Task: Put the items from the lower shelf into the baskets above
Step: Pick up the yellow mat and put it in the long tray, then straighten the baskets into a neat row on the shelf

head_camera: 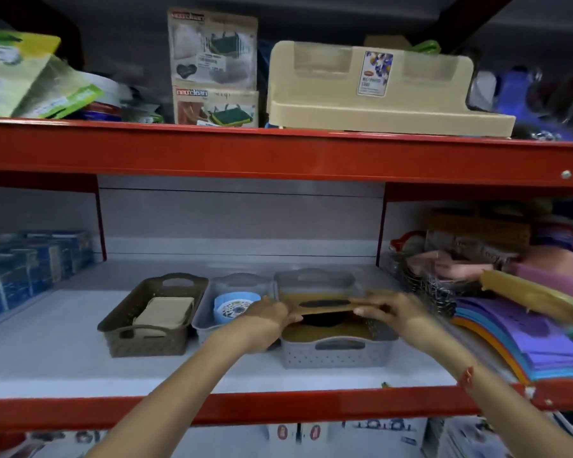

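Three baskets stand side by side on the white shelf. The brown basket (136, 338) at the left holds beige flat pieces (164, 312). The middle grey basket (205, 325) holds a blue round item (235, 305). Over the right grey basket (334, 355) both hands hold a flat brown card pack (321, 304) with a dark oval slot. My left hand (268, 314) grips its left end and my right hand (391, 309) its right end. More brown packs lie in that basket below it.
A red shelf beam (278, 411) runs along the front edge, another red beam (278, 153) overhead. Blue packets (30, 269) sit at the left. A wire basket (437, 285) and stacked purple and orange sheets (536, 338) crowd the right. A beige organiser (377, 107) stands on the upper shelf.
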The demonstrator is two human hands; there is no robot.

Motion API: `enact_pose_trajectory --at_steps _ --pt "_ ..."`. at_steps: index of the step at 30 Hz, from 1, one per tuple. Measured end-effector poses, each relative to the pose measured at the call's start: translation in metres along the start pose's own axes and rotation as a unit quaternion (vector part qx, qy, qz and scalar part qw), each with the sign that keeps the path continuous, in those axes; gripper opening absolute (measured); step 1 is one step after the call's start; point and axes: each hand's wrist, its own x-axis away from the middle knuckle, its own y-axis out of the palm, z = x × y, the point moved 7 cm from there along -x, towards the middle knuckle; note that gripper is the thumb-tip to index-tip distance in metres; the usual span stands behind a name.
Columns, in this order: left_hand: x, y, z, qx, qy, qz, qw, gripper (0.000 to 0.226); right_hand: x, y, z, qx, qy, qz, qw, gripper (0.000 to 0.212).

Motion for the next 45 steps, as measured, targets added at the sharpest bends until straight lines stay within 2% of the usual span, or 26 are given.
enact_pose_trajectory --at_steps 5,7,13,26,28,31,34,36,38,40,43,45 --pt "-0.014 0.001 -0.001 -0.141 0.012 0.005 0.990 0.035 -0.015 0.009 0.008 0.126 -0.055 -0.063 0.989 0.036" --pt "-0.020 0.004 0.002 -0.176 0.016 -0.019 0.984 0.033 -0.022 0.012 0.011 0.173 -0.070 -0.087 0.979 0.039" --pt "-0.031 0.006 0.023 -0.288 0.042 -0.011 0.957 0.017 -0.036 0.028 0.004 0.246 -0.125 -0.137 0.951 0.033" --pt "-0.044 0.013 0.034 -0.345 0.066 -0.009 0.936 0.017 -0.045 0.038 0.003 0.294 -0.162 -0.144 0.931 0.028" --pt "-0.043 0.011 0.030 -0.299 0.064 -0.009 0.952 0.016 -0.045 0.038 0.003 0.290 -0.153 -0.149 0.933 0.028" --pt "-0.039 -0.002 0.017 -0.106 0.056 0.008 0.993 0.022 -0.046 0.038 0.000 0.249 -0.126 -0.139 0.950 0.029" --pt "-0.031 -0.031 -0.007 0.084 0.028 0.069 0.994 0.037 -0.054 0.029 -0.015 0.071 -0.085 -0.077 0.991 0.029" --pt "-0.024 -0.055 -0.029 0.168 -0.012 0.128 0.977 0.039 -0.062 0.025 -0.028 -0.078 -0.052 -0.049 0.994 0.022" --pt "-0.021 -0.069 -0.058 0.236 -0.079 0.153 0.956 0.042 -0.071 0.032 -0.044 -0.231 -0.005 -0.064 0.971 0.021" --pt "-0.018 -0.070 -0.088 0.297 -0.155 0.138 0.932 0.053 -0.077 0.045 -0.063 -0.352 0.041 -0.097 0.930 0.030" --pt "-0.007 -0.060 -0.108 0.393 -0.204 0.071 0.894 0.083 -0.083 0.074 -0.094 -0.450 0.110 -0.127 0.877 0.040" --pt "-0.006 -0.055 -0.111 0.430 -0.194 0.031 0.881 0.076 -0.086 0.094 -0.108 -0.460 0.156 -0.139 0.863 0.048"
